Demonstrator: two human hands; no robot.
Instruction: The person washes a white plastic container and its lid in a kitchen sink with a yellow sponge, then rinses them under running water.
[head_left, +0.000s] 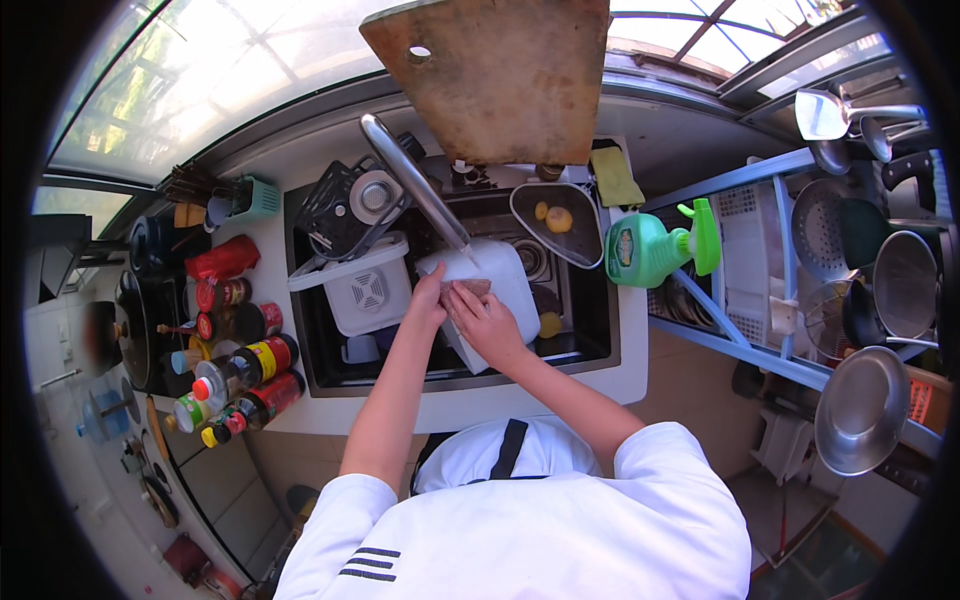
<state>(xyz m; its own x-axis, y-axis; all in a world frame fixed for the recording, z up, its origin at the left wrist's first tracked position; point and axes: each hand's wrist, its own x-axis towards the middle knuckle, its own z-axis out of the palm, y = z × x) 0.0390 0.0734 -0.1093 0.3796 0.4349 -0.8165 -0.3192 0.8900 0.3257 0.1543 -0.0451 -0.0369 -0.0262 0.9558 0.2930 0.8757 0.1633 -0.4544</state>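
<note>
A white plastic container (508, 289) is tilted in the black sink (581, 352), its broad outer face turned up below the chrome faucet (412, 180). A thin stream of water seems to run from the spout onto it. My left hand (429, 298) grips the container's left side; part of its fingers is hidden. A brown scrubbing cloth (474, 286) lies against the container under the fingers of my right hand (487, 324), which presses it flat. Left of my hands, a white plastic basket (367, 296) with a slotted base rests in the sink.
A strainer basket (559, 244) holding yellow pieces sits at the sink's right corner. Beside it are a green spray bottle (652, 250) and a yellow-green cloth (616, 176). A wooden cutting board (502, 82) leans behind. Sauce bottles (262, 360) crowd the left counter; a blue rack (739, 330) stands right.
</note>
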